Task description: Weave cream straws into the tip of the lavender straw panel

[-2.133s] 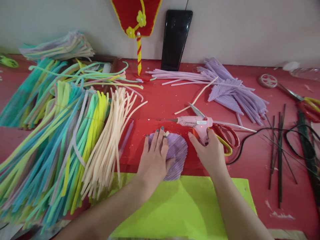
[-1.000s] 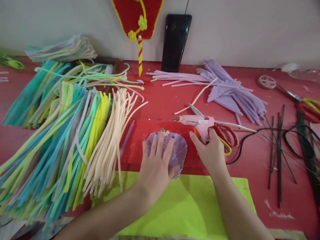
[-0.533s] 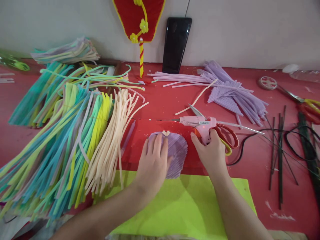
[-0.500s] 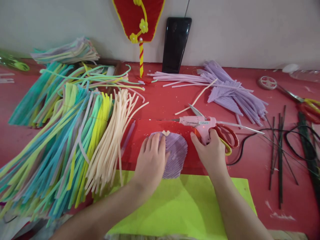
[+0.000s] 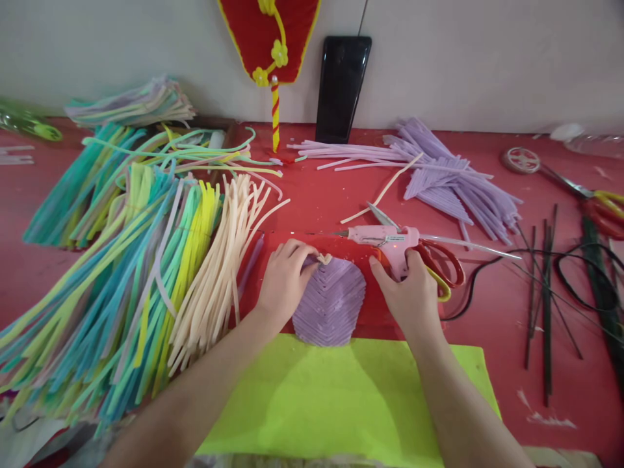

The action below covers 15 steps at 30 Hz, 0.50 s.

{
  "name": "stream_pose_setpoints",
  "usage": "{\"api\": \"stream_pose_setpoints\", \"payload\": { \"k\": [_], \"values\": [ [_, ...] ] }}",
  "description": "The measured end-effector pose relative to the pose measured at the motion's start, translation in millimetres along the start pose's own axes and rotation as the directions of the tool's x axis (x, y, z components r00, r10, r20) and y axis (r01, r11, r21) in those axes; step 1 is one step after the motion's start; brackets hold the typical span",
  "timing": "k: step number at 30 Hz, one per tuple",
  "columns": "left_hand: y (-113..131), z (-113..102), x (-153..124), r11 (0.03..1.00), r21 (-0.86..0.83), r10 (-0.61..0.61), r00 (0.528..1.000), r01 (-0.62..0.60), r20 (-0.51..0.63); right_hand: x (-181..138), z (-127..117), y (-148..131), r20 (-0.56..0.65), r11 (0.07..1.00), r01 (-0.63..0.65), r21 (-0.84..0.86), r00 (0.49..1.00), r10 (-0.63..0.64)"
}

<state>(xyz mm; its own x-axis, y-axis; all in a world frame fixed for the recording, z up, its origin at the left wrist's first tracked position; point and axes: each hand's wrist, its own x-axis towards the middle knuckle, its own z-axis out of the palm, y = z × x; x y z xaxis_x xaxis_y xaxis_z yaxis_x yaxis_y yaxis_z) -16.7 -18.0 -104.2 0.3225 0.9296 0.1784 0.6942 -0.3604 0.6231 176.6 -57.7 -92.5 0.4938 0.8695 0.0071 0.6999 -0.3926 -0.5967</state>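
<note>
A purple leaf-shaped piece (image 5: 331,302) made of glued strips lies on a red sheet (image 5: 375,305) in front of me. My left hand (image 5: 283,279) rests at the piece's upper left edge, fingers curled, fingertips pinching a small cream bit (image 5: 324,259) at its top. My right hand (image 5: 412,296) is closed around the handle of a pink glue gun (image 5: 385,239), whose nozzle points left along the sheet's far edge.
A lime green sheet (image 5: 351,403) lies nearest me. Piles of coloured strips (image 5: 131,260) fill the left; purple strips (image 5: 439,175) lie at the back right. Red-handled scissors (image 5: 446,263), a black cable (image 5: 560,260), dark sticks (image 5: 543,292) and a phone (image 5: 342,88) against the wall.
My left hand has slid off the purple piece to its upper left edge, uncovering it, and its fingers have curled onto the cream bit. My right hand stays on the glue gun.
</note>
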Motion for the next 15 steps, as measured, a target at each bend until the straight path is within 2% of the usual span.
{"api": "stream_pose_setpoints", "payload": {
  "k": [4,8,12,15],
  "values": [
    [-4,2,2,0.994,-0.105,-0.007,0.999,0.003,-0.045,1,1,3,0.0,0.999,-0.019,0.045,1.0,0.019],
    [0,-2,-2,0.99,-0.117,0.066,0.989,-0.082,-0.133,2,1,2,0.08,0.975,-0.086,0.205,0.994,0.071],
    [13,-4,-9,0.966,-0.163,0.162,0.96,-0.202,-0.229,-1,-4,-6,0.237,0.875,-0.175,0.451,0.969,0.071],
    [22,-3,-14,0.948,-0.215,0.176,0.949,-0.235,-0.263,-5,-8,-14,0.319,0.774,-0.221,0.594,0.947,0.025]
  ]
}}
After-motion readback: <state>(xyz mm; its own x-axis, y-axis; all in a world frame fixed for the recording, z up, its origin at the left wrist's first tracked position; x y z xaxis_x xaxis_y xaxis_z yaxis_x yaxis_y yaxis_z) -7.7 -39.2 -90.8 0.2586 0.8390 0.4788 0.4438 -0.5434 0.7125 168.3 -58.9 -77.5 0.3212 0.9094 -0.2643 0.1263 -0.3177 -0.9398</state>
